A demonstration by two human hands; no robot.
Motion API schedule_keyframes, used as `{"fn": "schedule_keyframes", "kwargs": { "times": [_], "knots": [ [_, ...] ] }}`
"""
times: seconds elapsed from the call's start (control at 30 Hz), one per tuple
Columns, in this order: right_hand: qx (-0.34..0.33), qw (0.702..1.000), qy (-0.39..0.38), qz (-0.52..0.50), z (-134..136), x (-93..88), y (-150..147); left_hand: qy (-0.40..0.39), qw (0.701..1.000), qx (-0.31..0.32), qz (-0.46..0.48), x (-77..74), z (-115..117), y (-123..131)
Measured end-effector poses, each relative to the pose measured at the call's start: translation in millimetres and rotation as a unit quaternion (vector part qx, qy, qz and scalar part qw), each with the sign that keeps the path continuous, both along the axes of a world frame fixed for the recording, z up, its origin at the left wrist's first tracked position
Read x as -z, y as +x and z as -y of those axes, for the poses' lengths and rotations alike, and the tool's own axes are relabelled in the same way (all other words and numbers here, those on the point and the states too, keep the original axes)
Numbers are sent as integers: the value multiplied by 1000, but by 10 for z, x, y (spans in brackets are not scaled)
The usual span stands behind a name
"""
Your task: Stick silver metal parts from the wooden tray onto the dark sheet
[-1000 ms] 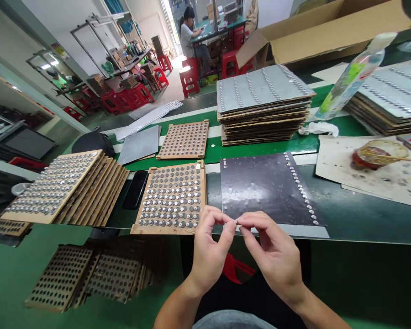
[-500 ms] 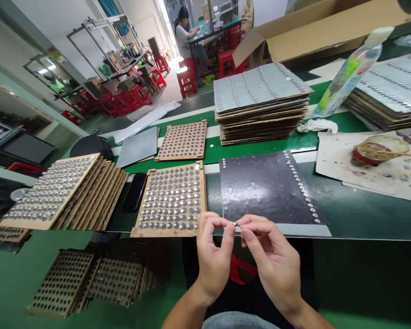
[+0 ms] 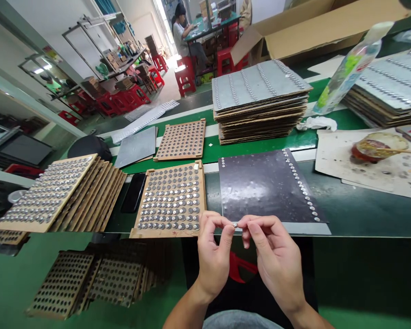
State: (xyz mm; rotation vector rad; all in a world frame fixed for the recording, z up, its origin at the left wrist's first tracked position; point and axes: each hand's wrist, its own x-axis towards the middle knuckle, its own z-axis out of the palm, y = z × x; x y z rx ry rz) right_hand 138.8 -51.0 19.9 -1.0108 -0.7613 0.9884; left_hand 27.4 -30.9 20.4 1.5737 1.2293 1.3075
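My left hand (image 3: 213, 256) and my right hand (image 3: 276, 258) meet at the fingertips just below the table's front edge, both pinched on a tiny silver button cell (image 3: 235, 225). Right above the hands lies a dark sheet (image 3: 263, 187) with a row of small cells along its right edge. To the left of it sits a wooden tray (image 3: 171, 201) whose holes are filled with button cells.
A fanned stack of filled wooden trays (image 3: 55, 194) sits at left beside a black phone (image 3: 133, 193). An empty tray (image 3: 182, 140), piles of grey cardboard sheets (image 3: 258, 103), a bottle (image 3: 347, 71), a glue dish (image 3: 376, 147) and a carton (image 3: 315, 27) lie farther back. A person sits at a far table.
Both hands stay pinched on the small cell and have shifted only slightly; the right fingers have curled in a little more.
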Motion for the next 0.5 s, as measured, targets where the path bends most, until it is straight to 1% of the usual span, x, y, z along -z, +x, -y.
{"fn": "schedule_keyframes", "kwargs": {
  "times": [0.17, 0.27, 0.37, 0.5],
  "knots": [
    [-12, 1000, 3, 1, 11, 11, 10, 2, 1000, 21, -3, 8, 10, -6],
    [-23, 999, 28, 24, 15, 28, 60, 9, 1000, 19, -16, 17, 15, -18],
    [-43, 994, 42, 94, 1, 30, 116, 29, 999, 2, -39, 24, 21, -27],
    [-46, 982, 30, 181, -38, -2, 121, 77, 992, -28, -92, 27, 32, -20]
  ]
}}
